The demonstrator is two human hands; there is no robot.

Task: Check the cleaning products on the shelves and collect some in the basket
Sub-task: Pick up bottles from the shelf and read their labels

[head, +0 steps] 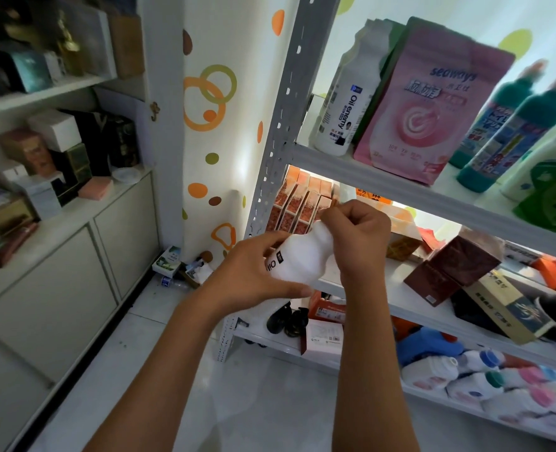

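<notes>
I hold a white bottle [297,257] with black "Oil" lettering in front of the metal shelf rack [384,177], tilted on its side. My left hand [253,272] grips its lower body from the left. My right hand [356,238] curls over its neck and top, hiding the cap. On the upper shelf stand a matching white "Oil enemy" bottle [345,106], a pink refill pouch [423,106], two teal bottles [511,135] and a green and white jug [550,190]. No basket is in view.
The middle shelf holds orange boxes [297,207], a brown box [452,269] and a beige box [508,311]. White bottles and pouches [485,383] lie on the lowest shelf. A white cabinet [58,256] with boxes stands at the left. Small boxes [169,264] lie on the floor.
</notes>
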